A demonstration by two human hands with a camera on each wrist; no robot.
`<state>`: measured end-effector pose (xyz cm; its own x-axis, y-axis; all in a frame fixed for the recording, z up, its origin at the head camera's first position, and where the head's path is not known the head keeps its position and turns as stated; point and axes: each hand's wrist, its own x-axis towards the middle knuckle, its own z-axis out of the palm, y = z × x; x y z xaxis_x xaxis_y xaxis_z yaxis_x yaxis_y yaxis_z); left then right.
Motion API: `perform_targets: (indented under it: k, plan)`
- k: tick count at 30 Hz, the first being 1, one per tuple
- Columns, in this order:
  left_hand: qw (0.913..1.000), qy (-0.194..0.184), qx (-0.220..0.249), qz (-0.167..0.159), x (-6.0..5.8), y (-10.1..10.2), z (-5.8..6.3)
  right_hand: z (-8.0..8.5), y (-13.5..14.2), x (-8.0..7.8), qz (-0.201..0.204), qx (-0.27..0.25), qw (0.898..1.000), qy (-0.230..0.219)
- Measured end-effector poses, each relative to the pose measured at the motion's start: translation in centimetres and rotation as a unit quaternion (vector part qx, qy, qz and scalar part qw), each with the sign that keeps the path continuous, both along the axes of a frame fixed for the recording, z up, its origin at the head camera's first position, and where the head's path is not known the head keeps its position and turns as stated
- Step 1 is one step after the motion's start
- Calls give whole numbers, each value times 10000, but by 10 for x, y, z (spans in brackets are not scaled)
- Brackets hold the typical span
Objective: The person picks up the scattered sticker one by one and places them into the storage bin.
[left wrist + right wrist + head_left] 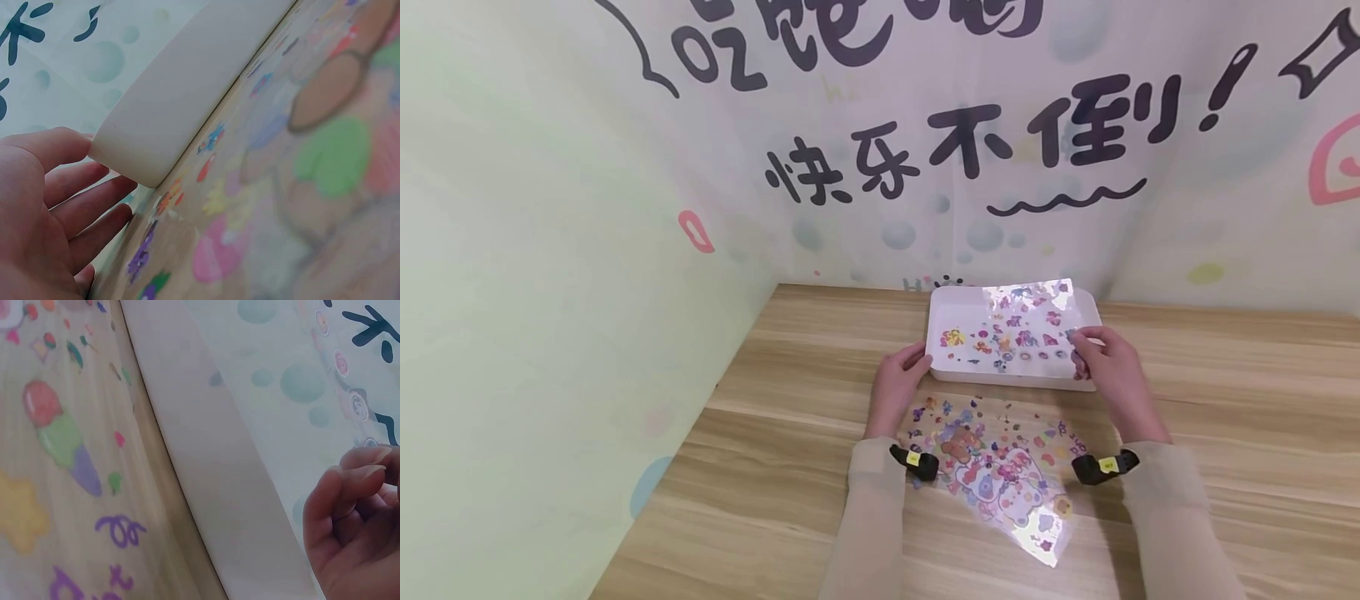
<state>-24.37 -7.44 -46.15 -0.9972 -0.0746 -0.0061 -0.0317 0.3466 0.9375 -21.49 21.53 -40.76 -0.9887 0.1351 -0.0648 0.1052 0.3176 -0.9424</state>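
Observation:
A clear sticker sheet [1013,320] with small colourful figures lies over a white tray [1000,382], its far edge reaching past the tray's back rim. My right hand [1107,360] pinches the sheet's right edge between thumb and fingertips, above the tray's right side. In the right wrist view, the curled fingers [357,478] show beside the sheet's edge. My left hand [898,385] touches the tray's front left corner, thumb at the rim. Its other fingers [103,203] extend loosely along the tray's end in the left wrist view.
A larger transparent sticker sheet [992,467] with bears and other figures lies on the wooden table [760,467] between the forearms, its near end shiny with glare. A printed wall cloth [865,242] hangs right behind the tray. Another cloth wall [550,333] borders the table's left side.

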Motion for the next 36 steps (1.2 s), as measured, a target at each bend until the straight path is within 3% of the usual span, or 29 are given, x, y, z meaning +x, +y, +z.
perform_targets:
  k: [10, 17, 26, 36]
  plan:
    - [10000, -40, -10, -18, 0, -1, -1, -12, -6, -13, 111, -369, 9992, 39]
    - [10000, -28, 1, -9, 0, 0, -1, -29, -5, -31, 38, -465, 9989, -53]
    - [10000, -33, -30, -11, -1, 0, -1, -14, -21, -28, 82, -467, 9989, 44]
    - [10000, -58, -73, -5, -2, -1, 0, -19, -34, -37, -134, -500, 9986, -73]
